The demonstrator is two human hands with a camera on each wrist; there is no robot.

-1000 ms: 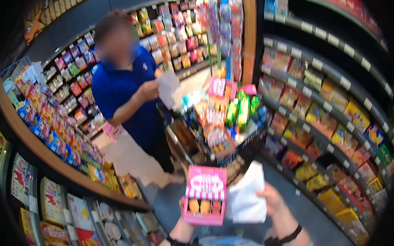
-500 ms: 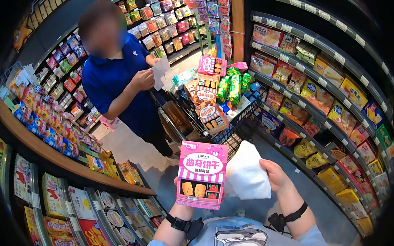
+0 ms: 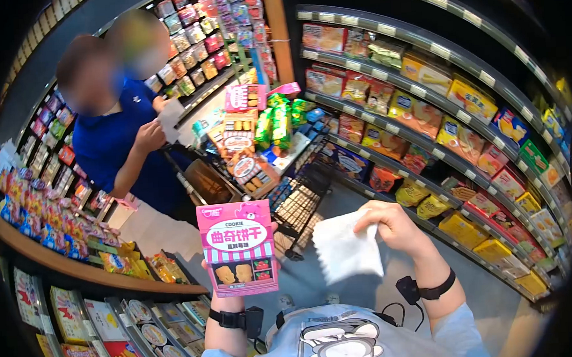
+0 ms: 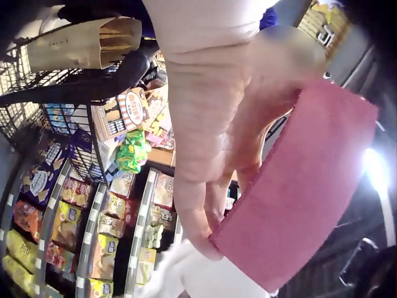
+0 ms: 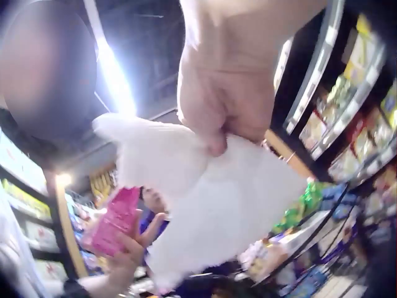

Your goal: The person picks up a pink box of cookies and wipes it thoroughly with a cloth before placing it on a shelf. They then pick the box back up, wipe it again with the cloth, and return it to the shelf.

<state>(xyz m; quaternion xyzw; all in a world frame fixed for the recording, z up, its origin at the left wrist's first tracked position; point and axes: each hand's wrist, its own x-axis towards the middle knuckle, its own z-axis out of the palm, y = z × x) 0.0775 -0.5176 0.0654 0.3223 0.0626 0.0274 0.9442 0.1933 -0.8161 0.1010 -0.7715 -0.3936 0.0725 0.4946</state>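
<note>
From my head camera, long shelves of packaged snacks curve away at right; only my wrist cameras reach the ceiling, where I see a bright strip light. One shopping cart stands ahead, and on its load I count two orange boxes and one pink carton, plus green packets. One person in a blue shirt is beside it, both hands on one white sheet.

Nearest me is one cookie box, upright in the left hand, whose thumb and fingers hold its opposite edges. The left wrist view gives me its plain pink surface; the head view, its printed front, two cookies in the window.

One white cloth hangs from the right hand, pinched between thumb and fingers. The left wrist view overlaps cloth and box; the head view shows them apart.
</note>
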